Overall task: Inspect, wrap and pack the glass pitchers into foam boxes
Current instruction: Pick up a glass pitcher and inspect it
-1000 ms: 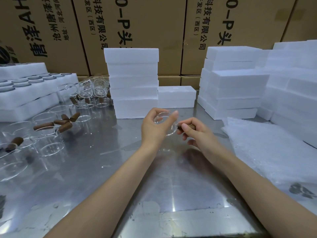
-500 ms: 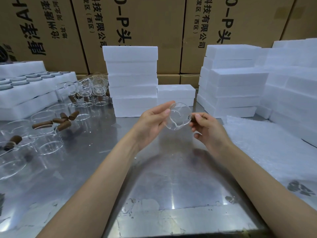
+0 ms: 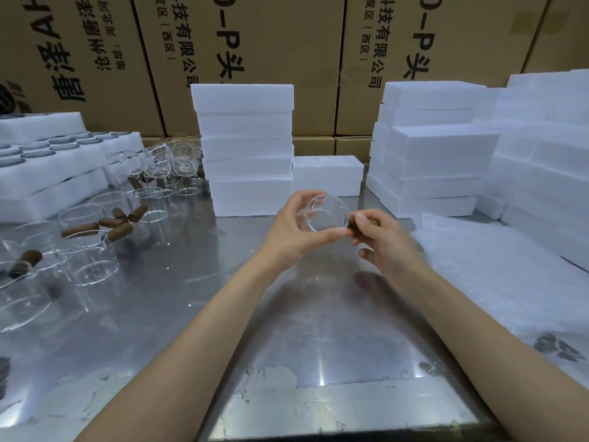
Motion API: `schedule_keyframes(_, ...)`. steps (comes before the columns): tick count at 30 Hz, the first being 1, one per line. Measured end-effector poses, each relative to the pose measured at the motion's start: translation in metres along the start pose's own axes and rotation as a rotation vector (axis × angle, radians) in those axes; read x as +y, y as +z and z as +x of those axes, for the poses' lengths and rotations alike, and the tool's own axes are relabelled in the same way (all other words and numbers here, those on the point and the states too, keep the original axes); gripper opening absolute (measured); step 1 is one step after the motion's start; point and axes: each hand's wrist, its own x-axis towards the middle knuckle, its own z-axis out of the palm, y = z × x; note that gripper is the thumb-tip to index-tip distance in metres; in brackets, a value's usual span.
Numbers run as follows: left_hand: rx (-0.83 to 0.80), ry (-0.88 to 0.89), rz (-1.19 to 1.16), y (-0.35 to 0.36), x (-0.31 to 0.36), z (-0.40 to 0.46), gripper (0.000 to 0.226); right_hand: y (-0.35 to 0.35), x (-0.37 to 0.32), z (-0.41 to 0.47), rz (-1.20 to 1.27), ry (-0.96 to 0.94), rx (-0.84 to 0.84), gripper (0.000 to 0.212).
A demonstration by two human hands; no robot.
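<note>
On the left, open foam trays (image 3: 47, 167) hold round glass items in their pockets. Above the steel tabletop (image 3: 197, 314), the left hand (image 3: 294, 229) cups a clear glass pitcher (image 3: 325, 213), fingers curled round its body, while the right hand (image 3: 382, 237) pinches its brown handle (image 3: 353, 223). More pitchers (image 3: 86, 232) stand at left, too overlapped to count; a five-high foam box stack (image 3: 245, 148) stands behind.

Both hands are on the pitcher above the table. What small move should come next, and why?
Probably a short carry right, onto the bubble wrap. The glass pitcher is lifted off the steel table, unwrapped, the left hand cupping its body and the right hand pinching its brown handle; the wrap lies flat beside the right hand.
</note>
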Motion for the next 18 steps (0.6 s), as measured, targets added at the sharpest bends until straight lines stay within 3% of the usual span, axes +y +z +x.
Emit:
schedule_keyframes(9,0.245,-0.093,0.066,0.015,-0.007,-0.003,0.037,0.008,0.004,-0.002,-0.187,-0.075,-0.062,0.014)
schedule_keyframes(12,0.199,-0.127,0.062,0.014,-0.004,-0.001,0.036,0.008,0.004,-0.001,-0.178,-0.051,-0.034,0.014)
schedule_keyframes(18,-0.066,-0.146,-0.001,0.004,0.000,-0.001,0.066,-0.001,-0.001,0.004,0.068,0.071,0.105,0.025)
